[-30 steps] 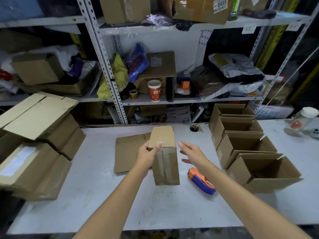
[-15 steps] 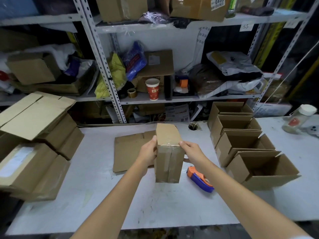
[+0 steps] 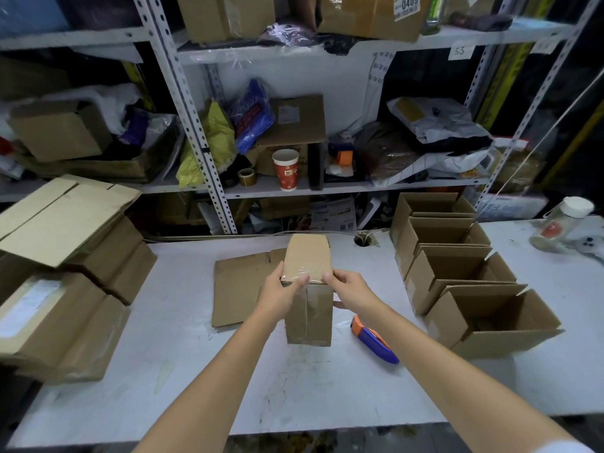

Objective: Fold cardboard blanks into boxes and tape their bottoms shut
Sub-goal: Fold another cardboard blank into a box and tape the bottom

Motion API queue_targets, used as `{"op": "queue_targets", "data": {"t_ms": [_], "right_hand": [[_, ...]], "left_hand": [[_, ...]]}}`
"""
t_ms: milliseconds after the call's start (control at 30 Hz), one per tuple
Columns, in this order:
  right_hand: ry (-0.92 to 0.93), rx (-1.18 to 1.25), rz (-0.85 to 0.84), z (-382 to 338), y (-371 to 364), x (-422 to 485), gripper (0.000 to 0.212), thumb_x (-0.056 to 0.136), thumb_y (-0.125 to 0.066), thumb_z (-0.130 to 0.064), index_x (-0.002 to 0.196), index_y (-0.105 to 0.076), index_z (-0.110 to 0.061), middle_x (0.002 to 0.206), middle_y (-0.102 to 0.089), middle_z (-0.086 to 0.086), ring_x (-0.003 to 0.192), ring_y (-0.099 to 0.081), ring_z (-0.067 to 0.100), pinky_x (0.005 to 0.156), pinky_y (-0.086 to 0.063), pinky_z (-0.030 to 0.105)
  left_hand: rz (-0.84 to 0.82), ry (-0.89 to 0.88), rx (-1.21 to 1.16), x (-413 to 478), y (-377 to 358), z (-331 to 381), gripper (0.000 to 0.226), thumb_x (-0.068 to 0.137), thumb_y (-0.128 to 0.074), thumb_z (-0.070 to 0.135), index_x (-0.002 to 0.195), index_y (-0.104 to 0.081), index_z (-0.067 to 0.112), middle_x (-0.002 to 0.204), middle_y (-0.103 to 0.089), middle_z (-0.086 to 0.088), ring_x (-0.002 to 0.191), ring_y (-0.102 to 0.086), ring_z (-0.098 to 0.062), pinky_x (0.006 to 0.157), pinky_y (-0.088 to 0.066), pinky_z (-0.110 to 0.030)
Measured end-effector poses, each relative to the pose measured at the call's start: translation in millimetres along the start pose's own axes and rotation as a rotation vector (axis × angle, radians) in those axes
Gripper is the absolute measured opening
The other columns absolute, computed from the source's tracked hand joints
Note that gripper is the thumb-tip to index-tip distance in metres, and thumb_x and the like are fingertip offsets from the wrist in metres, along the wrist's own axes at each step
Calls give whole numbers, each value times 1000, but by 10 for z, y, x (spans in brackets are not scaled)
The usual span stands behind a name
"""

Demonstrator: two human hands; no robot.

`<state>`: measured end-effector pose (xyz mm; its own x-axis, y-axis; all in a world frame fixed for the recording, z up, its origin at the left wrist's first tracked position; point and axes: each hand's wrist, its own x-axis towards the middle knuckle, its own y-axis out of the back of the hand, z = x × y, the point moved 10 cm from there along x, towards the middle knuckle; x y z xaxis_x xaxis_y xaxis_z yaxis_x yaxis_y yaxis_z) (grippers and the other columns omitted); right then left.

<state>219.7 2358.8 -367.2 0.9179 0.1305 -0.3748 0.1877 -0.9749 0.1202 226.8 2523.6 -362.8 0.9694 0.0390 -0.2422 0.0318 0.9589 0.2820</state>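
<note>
Right now the box [image 3: 309, 308] sits on the white table [image 3: 327, 393] at centre, just in front of the person. It looks tipped on its side, so the seamed bottom faces the near edge. Clear tape [image 3: 307, 273] runs up that seam and folds over onto the upward face.

Both hands meet at the upper near edge. The left hand [image 3: 281, 291] wraps the left corner, thumb laid flat on the tape's folded end and fingers curled round the side. The right hand [image 3: 351, 289] grips the right corner the same way, thumb on top and fingers tucked down the right wall. I judge this as pressing the tape end down while the box is braced from both sides so it cannot slide.

The tape dispenser [image 3: 374, 343], orange and blue, lies on the table just right of the box. It is let go but within easy reach for the next seal. Flat blanks [image 3: 242, 286] lie touching the box's far-left side, ready as the next supply. Four finished boxes [image 3: 457, 279] stand open-topped in a row at the right, out of the working spot. A stack of larger cartons [image 3: 65, 256] fills the left end. This box looks close to done: its bottom is taped, with only smoothing left.
</note>
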Motion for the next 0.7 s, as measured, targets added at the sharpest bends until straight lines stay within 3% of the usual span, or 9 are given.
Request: {"op": "queue_targets", "data": {"t_ms": [100, 200, 233, 300, 367, 433, 500, 600, 700], "right_hand": [[56, -220, -48, -79, 5, -26, 54, 98, -54, -50, 143, -48, -21, 138, -55, -9, 116, -53, 4, 99, -44, 28], [292, -780, 15, -250, 16, -43, 85, 88, -63, -60, 156, -26, -26, 163, -21, -5, 150, -17, 17, 119, -21, 37], [368, -897, -19, -271, -62, -47, 87, 88, -65, -58, 157, -24, -25, 166, -14, -3, 153, -8, 19, 121, -16, 37], [437, -972, -91, -230, -198, -42, 86, 89, -66, -53, 157, -24, -23, 166, -15, -3, 153, -7, 17, 124, -15, 35], [439, -931, -78, -190, -216, -40, 85, 90, -66, -51, 158, -24, -23, 165, -18, -5, 152, -11, 13, 124, -15, 31], [420, -821, 2, -156, -115, -45, 83, 89, -67, -51, 157, -27, -24, 162, -26, -7, 150, -21, 12, 120, -20, 28], [341, -589, 109, -95, 110, -37, 76, 88, -69, -53, 152, -36, -28, 148, -45, -12, 136, -42, 12, 111, -37, 30], [217, -262, 253, -1, 457, 7, 67, 83, -66, -62, 141, -49, -34, 125, -61, -14, 115, -59, 12, 98, -51, 36], [180, -80, 314, 21, 607, 74, 56, 85, -66, -59, 131, -57, -30, 113, -68, -10, 106, -64, 12, 96, -54, 41]], "left_hand": [[-23, -2, 74, 25, 60, 44, 38, 92, -68, 41, 125, -57, 28, 113, -68, 6, 99, -62, -10, 82, -53, -31], [-79, 21, 117, 44, 40, 105, 38, 92, -68, 41, 123, -62, 21, 109, -70, 3, 96, -64, -13, 84, -53, -32], [-98, 26, 146, 41, 10, 131, 43, 91, -68, 42, 127, -61, 20, 114, -70, 1, 100, -64, -16, 87, -52, -33], [-116, 36, 221, 51, -38, 153, 67, 90, -68, 48, 145, -47, 18, 137, -59, -1, 123, -56, -22, 101, -47, -36], [-125, 42, 222, 50, -34, 157, 80, 91, -65, 51, 155, -32, 17, 153, -44, -2, 137, -44, -23, 111, -39, -38], [-128, 43, 81, 32, -1, 178, 76, 93, -61, 51, 156, -30, 22, 156, -39, -1, 140, -41, -23, 114, -37, -39], [-41, 27, 2, 16, 142, 182, 66, 97, -58, 46, 154, -33, 25, 155, -40, 0, 140, -41, -23, 113, -36, -38], [168, 43, 80, -12, 450, 39, 64, 97, -60, 42, 153, -36, 23, 156, -40, -1, 140, -40, -24, 111, -37, -41], [86, 108, -17, -72, 357, -175, 70, 93, -63, 49, 151, -40, 18, 148, -50, -2, 130, -51, -22, 101, -47, -33]]}}
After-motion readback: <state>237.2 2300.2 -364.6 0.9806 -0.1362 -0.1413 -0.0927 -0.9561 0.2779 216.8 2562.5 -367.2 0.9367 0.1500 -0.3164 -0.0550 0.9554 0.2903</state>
